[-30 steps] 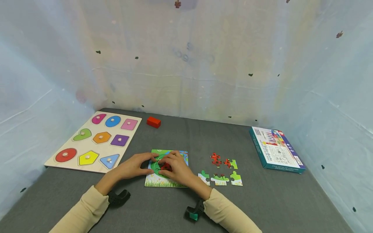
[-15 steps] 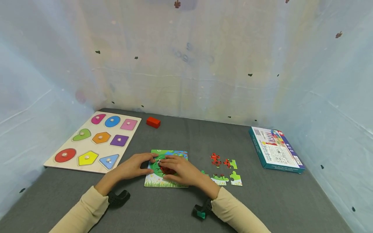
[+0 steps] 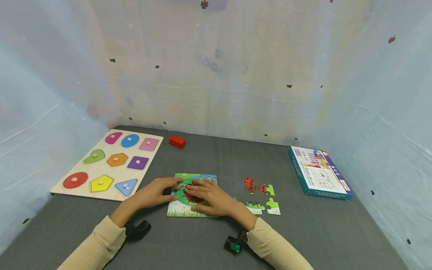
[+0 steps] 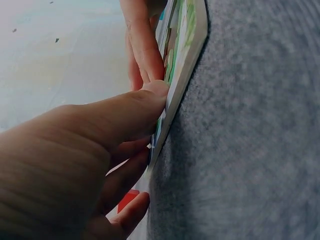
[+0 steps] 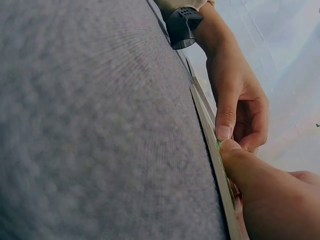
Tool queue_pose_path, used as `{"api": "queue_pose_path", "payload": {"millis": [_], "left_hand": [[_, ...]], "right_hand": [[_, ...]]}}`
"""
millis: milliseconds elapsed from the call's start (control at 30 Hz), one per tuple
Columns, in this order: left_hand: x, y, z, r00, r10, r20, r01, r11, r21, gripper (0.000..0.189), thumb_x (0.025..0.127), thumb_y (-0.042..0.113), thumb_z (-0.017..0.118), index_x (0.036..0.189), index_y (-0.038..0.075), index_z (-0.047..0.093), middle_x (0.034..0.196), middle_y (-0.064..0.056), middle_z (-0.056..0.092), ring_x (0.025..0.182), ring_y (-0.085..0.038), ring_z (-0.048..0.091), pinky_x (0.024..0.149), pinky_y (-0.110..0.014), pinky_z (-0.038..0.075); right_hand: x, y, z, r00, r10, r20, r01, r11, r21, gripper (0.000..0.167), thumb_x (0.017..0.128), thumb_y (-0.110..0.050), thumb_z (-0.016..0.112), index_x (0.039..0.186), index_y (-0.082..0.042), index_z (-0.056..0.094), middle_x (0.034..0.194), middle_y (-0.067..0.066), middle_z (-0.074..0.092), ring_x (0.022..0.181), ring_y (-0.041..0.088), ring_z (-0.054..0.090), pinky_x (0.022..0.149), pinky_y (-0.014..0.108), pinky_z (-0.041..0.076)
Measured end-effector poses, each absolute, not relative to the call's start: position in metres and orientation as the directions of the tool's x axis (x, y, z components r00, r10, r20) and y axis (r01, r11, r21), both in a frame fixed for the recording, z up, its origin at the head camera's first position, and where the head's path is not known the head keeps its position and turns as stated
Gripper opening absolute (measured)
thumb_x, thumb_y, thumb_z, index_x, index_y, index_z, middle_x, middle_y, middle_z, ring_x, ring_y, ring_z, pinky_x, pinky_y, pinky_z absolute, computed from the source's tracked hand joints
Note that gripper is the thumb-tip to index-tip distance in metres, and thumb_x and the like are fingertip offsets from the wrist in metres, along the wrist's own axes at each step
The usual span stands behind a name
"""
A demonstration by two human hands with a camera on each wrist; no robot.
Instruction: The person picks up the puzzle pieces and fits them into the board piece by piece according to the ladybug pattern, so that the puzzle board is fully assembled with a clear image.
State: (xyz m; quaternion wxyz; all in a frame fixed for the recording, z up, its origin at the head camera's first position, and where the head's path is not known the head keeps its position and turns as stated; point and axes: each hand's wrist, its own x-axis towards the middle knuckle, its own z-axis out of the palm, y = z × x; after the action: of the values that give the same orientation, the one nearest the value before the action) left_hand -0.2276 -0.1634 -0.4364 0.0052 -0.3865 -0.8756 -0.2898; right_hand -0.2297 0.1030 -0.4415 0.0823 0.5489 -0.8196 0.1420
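Note:
A square puzzle board [image 3: 182, 213] with a ladybug picture [image 3: 191, 198] on a green leaf lies flat on the grey table. My left hand [image 3: 156, 193] rests at the board's left edge, thumb on its surface and fingers loosely bent along the edge; it pinches nothing that I can see. Across the right part of the board lies my right hand [image 3: 214, 198], its fingers extended over the ladybug and covering part of it. In the right wrist view the right thumb [image 5: 232, 147] touches the board close to the left thumb [image 5: 225, 131].
Several loose jigsaw pieces [image 3: 250, 185] lie right of the board, one partly hidden by the right hand. A wooden shape board [image 3: 111, 174] stands back left, beside a red block [image 3: 177, 141]. A flat box [image 3: 318, 172] lies at the right.
My right hand has drawn back slightly to the right, its bent fingers straightening out over the picture. More of the ladybug shows now. The left hand has stayed in place.

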Motion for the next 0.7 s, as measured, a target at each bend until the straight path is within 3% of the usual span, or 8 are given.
{"api": "queue_pose_path", "payload": {"millis": [167, 433, 600, 700], "left_hand": [[-0.2285, -0.1625, -0.4357, -0.674, 0.696, 0.247, 0.712, 0.525, 0.466, 0.013, 0.085, 0.023, 0.069, 0.093, 0.016, 0.061, 0.133, -0.013, 0.052, 0.122, -0.031, 0.048, 0.096, -0.049, 0.039], [-0.2283, -0.1614, -0.4322, -0.571, 0.775, 0.271, 0.799, 0.448, 0.401, 0.02, 0.086, 0.021, 0.067, 0.106, 0.017, 0.068, 0.127, -0.01, 0.058, 0.123, -0.035, 0.047, 0.095, -0.056, 0.037], [-0.2244, -0.1596, -0.4293, -0.586, 0.779, 0.222, 0.782, 0.471, 0.409, 0.027, 0.086, 0.027, 0.065, 0.113, 0.019, 0.068, 0.13, -0.01, 0.055, 0.126, -0.035, 0.041, 0.098, -0.06, 0.031], [-0.222, -0.1579, -0.4291, -0.597, 0.773, 0.212, 0.767, 0.473, 0.434, 0.027, 0.086, 0.026, 0.066, 0.112, 0.018, 0.068, 0.13, -0.008, 0.054, 0.124, -0.03, 0.044, 0.098, -0.056, 0.034]], "right_hand": [[-0.2306, 0.1035, -0.4427, -0.4, -0.873, 0.28, -0.915, 0.362, -0.179, 0.057, 0.092, -0.037, 0.057, 0.141, -0.012, 0.042, 0.145, 0.003, 0.041, 0.137, 0.026, 0.029, 0.108, 0.054, 0.021], [-0.2305, 0.103, -0.4422, -0.412, -0.87, 0.271, -0.906, 0.36, -0.221, 0.053, 0.094, -0.035, 0.054, 0.14, -0.013, 0.042, 0.144, 0.003, 0.042, 0.136, 0.024, 0.032, 0.108, 0.052, 0.02], [-0.2314, 0.1022, -0.443, -0.427, -0.866, 0.26, -0.896, 0.367, -0.248, 0.049, 0.094, -0.035, 0.053, 0.138, -0.014, 0.044, 0.142, 0.002, 0.044, 0.135, 0.023, 0.033, 0.109, 0.051, 0.019], [-0.2309, 0.1017, -0.4422, -0.43, -0.866, 0.258, -0.894, 0.368, -0.254, 0.048, 0.095, -0.034, 0.053, 0.137, -0.014, 0.045, 0.142, 0.003, 0.044, 0.135, 0.022, 0.033, 0.109, 0.051, 0.02]]}}
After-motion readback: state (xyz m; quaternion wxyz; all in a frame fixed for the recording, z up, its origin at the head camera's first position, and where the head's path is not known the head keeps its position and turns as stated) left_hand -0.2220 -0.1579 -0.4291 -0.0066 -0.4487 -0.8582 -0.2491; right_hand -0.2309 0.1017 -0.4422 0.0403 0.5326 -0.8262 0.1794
